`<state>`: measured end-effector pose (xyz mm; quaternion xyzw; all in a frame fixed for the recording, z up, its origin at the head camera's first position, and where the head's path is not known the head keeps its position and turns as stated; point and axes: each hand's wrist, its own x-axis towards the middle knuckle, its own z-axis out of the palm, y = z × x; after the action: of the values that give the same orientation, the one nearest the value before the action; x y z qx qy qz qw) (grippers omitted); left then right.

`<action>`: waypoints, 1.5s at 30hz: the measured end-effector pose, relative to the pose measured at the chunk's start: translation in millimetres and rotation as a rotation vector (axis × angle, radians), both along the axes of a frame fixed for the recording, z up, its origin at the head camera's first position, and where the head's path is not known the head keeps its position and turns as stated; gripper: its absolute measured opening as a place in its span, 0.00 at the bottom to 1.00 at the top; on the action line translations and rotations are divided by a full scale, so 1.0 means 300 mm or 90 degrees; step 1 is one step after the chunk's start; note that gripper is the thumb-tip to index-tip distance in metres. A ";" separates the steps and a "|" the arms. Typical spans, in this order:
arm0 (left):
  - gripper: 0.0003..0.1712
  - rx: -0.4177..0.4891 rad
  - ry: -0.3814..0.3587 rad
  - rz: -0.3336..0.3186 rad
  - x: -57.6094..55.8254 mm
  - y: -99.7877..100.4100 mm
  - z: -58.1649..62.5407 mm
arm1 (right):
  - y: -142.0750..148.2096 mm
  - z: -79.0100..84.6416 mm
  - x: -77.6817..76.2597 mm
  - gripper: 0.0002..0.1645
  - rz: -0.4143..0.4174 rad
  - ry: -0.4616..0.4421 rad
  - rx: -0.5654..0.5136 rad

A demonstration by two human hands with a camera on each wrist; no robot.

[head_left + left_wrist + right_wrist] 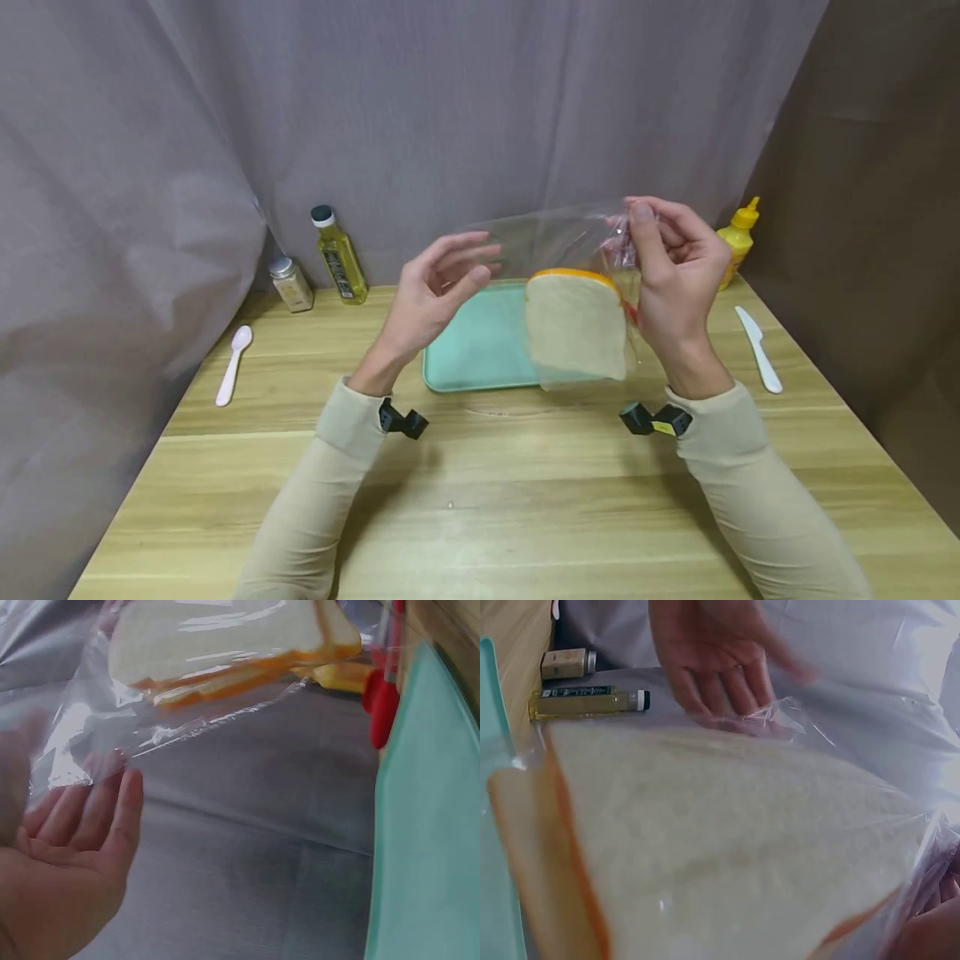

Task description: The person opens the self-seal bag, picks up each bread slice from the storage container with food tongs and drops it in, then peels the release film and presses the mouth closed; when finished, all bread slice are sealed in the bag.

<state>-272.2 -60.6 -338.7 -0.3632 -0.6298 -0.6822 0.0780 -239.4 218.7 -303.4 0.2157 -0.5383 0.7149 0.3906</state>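
A clear plastic bag (555, 225) with slices of bread (577, 325) inside hangs in the air, overlapping the right part of a mint-green tray (480, 342) in the head view. My right hand (678, 275) pinches the gathered upper right of the bag between thumb and fingers. At the bag's left side is my left hand (446, 287), its fingers loosely extended. In the left wrist view, those fingertips (131, 784) are right at the film's edge. Two stacked slices with orange-brown crusts (577, 862) fill much of the right wrist view.
Left of the tray are a pale spoon (235, 367), a seasoning jar (291, 285) and an oil bottle (340, 257). A yellow squeeze bottle (737, 242) and a white knife (759, 350) are on the right. Something red (384, 712) shows beside the tray. Grey curtain (450, 108) hangs behind.
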 end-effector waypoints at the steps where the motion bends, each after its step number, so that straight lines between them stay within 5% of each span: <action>1: 0.30 -0.018 0.002 0.008 -0.003 -0.001 -0.008 | 0.001 -0.002 -0.004 0.11 0.007 -0.001 -0.008; 6: 0.08 0.014 -0.002 0.053 -0.009 -0.011 -0.017 | 0.006 -0.008 -0.022 0.13 0.029 -0.013 -0.010; 11: 0.05 0.106 0.005 0.103 -0.004 -0.022 0.001 | 0.029 -0.023 -0.035 0.14 0.040 -0.059 0.062; 17: 0.05 0.119 0.025 0.148 -0.004 -0.035 0.006 | 0.053 -0.054 -0.050 0.13 0.072 -0.093 0.135; 35: 0.11 0.200 0.023 0.107 -0.025 -0.075 0.019 | 0.111 -0.032 -0.045 0.15 0.206 -0.088 0.171; 45: 0.17 0.175 0.057 0.074 -0.029 -0.102 0.015 | 0.114 -0.041 -0.050 0.06 0.239 -0.071 0.145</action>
<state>-281.0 -91.3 -334.3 -0.3423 -0.5463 -0.7394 0.1942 -254.5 252.9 -315.7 0.3150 -0.5868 0.7203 0.1939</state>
